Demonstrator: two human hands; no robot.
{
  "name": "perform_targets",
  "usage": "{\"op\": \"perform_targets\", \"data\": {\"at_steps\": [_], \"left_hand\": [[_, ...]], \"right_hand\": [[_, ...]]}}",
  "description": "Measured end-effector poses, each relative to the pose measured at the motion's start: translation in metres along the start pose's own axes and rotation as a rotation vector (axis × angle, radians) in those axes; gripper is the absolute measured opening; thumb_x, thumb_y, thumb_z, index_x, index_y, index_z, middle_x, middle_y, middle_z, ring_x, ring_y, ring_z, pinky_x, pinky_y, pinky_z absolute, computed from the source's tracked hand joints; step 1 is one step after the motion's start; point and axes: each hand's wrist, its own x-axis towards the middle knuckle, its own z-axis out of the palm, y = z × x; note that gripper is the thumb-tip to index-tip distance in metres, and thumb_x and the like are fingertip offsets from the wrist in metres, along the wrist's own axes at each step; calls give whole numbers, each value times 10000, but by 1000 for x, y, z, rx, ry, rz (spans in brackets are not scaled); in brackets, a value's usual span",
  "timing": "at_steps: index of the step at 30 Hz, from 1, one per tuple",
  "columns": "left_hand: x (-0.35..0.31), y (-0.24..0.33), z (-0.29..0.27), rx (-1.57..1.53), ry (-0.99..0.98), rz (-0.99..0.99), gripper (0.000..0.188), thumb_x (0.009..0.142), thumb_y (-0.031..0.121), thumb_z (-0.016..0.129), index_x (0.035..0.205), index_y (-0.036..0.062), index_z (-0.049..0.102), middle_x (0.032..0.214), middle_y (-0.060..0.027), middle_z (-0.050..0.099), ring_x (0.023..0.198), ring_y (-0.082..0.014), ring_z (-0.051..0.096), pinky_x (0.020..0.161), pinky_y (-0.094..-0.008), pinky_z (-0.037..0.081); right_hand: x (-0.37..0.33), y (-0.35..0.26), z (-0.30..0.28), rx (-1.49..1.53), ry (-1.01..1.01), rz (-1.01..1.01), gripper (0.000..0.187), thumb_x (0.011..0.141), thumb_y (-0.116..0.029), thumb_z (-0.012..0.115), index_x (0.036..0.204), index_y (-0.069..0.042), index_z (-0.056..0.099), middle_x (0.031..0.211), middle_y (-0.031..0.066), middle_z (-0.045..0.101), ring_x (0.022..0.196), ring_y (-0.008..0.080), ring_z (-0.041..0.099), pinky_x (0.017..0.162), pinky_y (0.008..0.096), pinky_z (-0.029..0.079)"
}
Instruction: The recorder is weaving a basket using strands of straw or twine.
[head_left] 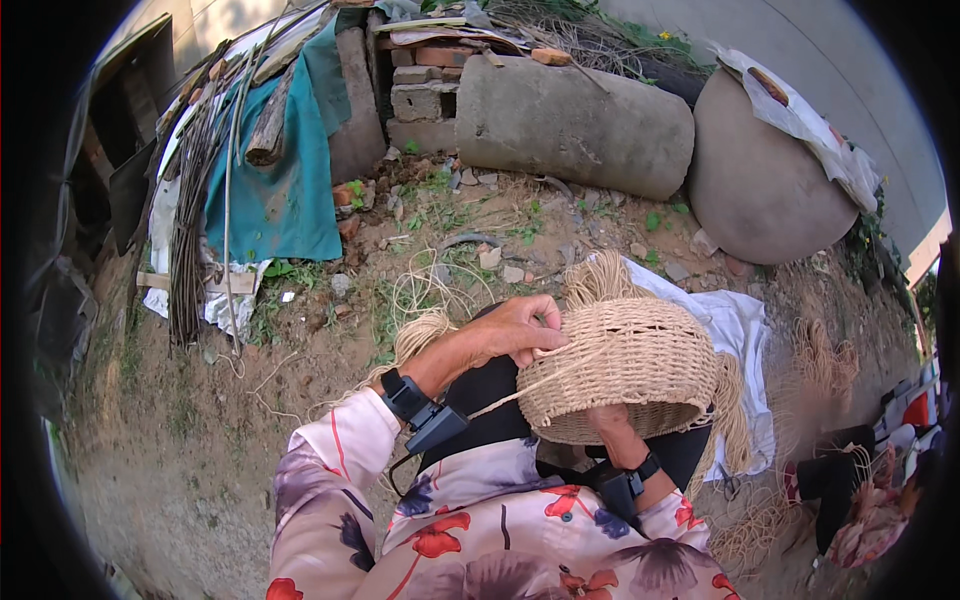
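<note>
A pale woven basket [640, 345] lies tilted across my lap, its opening toward me. My left hand [522, 328] is at its left wall, thumb and fingers pinched together on a thin cord against the weave. A taut length of the same cord [515, 396] slants from the wall down to the left, past my wrist. My right hand [612, 425] reaches up inside the basket through the opening; its fingers are hidden by the wall. Loose cord ends hang in a thick bunch [597, 280] at the basket's far side and another bunch [735, 415] at its right.
Under the basket's right side a white cloth [745, 325] spreads on the dirt. Loose cord [425, 300] lies left of my knees. Ahead are a concrete pipe [575, 125], a large round jar [760, 175] and a teal sheet [285, 165]. Another person's dark-clothed leg [840, 475] shows at right.
</note>
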Motion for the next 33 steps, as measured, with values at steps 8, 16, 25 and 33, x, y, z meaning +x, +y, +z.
{"op": "perform_targets", "data": {"at_steps": [8,16,25,33], "left_hand": [[-88,-26,65,190,98,268,261,908,228,705,1047,19,631,850,-40,631,735,-104,607,659,-266,531],[-102,-37,83,266,-38,438,287,891,176,705,1110,-2,651,917,-90,676,755,-176,659,698,-322,554],[-65,-42,47,293,454,445,194,959,148,584,1069,1,649,959,-82,622,772,-145,621,710,-291,513],[-60,-45,61,105,508,328,171,895,21,640,1054,-17,591,979,-86,637,849,-129,656,748,-269,551]], "right_hand": [[-21,-77,-37,-697,-434,-3,400,1007,-259,519,1362,-77,493,1341,88,539,1244,229,516,1074,409,426],[-32,-89,-35,-657,-418,10,406,1007,-244,493,1378,-81,490,1377,96,523,1282,241,492,1101,421,394],[-22,-91,-36,-582,-393,11,415,1008,-227,462,1397,-84,487,1418,106,504,1324,255,465,1131,434,357],[-39,-118,-58,-1271,-785,-54,434,1009,-220,439,1420,-86,473,1459,116,477,1364,273,432,1157,449,323]]}}
